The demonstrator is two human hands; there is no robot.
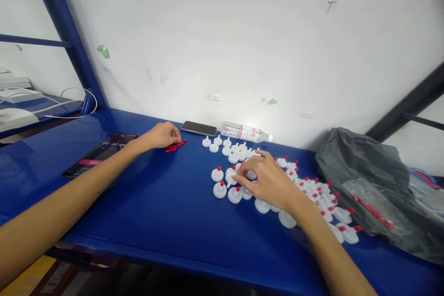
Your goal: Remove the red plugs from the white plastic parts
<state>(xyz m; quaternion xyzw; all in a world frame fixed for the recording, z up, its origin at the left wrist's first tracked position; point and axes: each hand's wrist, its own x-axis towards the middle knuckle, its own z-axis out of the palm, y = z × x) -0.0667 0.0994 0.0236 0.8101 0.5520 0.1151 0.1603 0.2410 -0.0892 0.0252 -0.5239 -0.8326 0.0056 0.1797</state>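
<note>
My left hand (163,135) rests on the blue table (145,203) with its fingertips at a small pile of red caps (175,146); whether it pinches one I cannot tell. My right hand (265,178) hovers over a spread of white nozzle lids (222,189), fingers curled around one white lid. Several lids near it and to its right carry red caps (326,201). Further back lies a group of white lids without caps (225,145).
A phone showing a timer (100,153) lies at the left. A second phone (199,128) and a lying water bottle (246,132) sit by the white wall. A dark plastic bag (371,180) with more parts fills the right side. Blue shelf posts stand at the left.
</note>
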